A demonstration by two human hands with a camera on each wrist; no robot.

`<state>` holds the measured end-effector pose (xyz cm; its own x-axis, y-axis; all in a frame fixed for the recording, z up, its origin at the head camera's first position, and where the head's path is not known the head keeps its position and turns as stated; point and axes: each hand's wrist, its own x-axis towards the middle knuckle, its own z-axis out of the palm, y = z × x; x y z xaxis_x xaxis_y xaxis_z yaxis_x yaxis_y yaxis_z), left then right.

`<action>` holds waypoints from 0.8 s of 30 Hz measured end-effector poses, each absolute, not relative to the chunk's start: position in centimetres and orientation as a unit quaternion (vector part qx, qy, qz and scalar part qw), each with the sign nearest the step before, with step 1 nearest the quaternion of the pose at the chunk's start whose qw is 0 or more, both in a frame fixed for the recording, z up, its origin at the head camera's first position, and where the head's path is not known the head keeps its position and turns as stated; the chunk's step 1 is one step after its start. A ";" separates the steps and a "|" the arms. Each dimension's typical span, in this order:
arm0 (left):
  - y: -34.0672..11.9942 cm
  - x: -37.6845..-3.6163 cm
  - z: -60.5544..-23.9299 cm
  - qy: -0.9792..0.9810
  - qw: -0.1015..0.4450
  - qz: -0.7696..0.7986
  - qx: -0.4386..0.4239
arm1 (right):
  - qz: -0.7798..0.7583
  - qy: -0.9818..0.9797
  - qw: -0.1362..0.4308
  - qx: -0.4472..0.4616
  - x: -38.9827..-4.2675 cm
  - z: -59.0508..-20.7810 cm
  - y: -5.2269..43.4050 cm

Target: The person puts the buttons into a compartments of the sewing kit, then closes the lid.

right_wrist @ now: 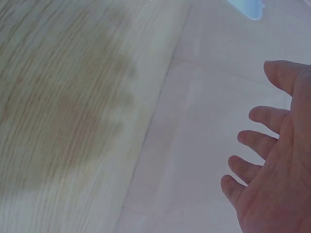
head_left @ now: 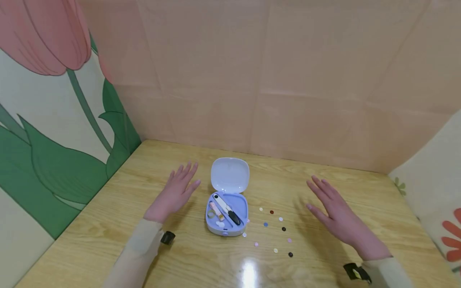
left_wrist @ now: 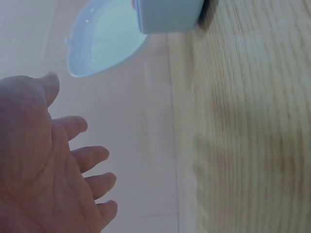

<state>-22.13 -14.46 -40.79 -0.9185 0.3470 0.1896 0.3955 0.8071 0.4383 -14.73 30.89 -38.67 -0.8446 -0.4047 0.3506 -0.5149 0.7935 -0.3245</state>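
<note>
Fingers [head_left: 187,170] spread beside case [head_left: 227,216], buttons [head_left: 275,230] nearby.

A small lavender sewing case [head_left: 227,216] lies open at centre frame, lid tipped back, holding a black-tipped clipper [head_left: 227,208] and what may be thread; loose buttons [head_left: 274,232] scatter to its right

Case [left_wrist: 167,14] cut by top edge; buttons [head_left: 275,232] too small to distinguish

Right hand [right_wrist: 277,184] empty, fingers [right_wrist: 252,141] spread above table [right_wrist: 63,111]
</note>
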 end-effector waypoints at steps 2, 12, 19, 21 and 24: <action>-14.6 -21.9 -40.8 -0.945 0.040 -0.258 -0.197 | 0.223 -0.934 0.131 0.247 -14.6 -38.4 30.9; -14.6 -21.1 -40.5 -0.908 -0.024 -0.377 -0.183 | 0.282 -0.927 0.096 0.226 -13.9 -37.4 30.8; -14.1 -20.5 -40.4 -0.884 -0.080 -0.429 -0.165 | 0.328 -0.919 0.065 0.207 -13.3 -37.3 31.0; -13.9 -20.3 -40.6 -0.879 -0.094 -0.438 -0.162 | 0.347 -0.916 0.046 0.195 -13.1 -37.3 31.2; -13.7 -20.1 -40.9 -0.870 -0.107 -0.450 -0.173 | 0.380 -0.905 0.016 0.190 -12.8 -37.4 31.6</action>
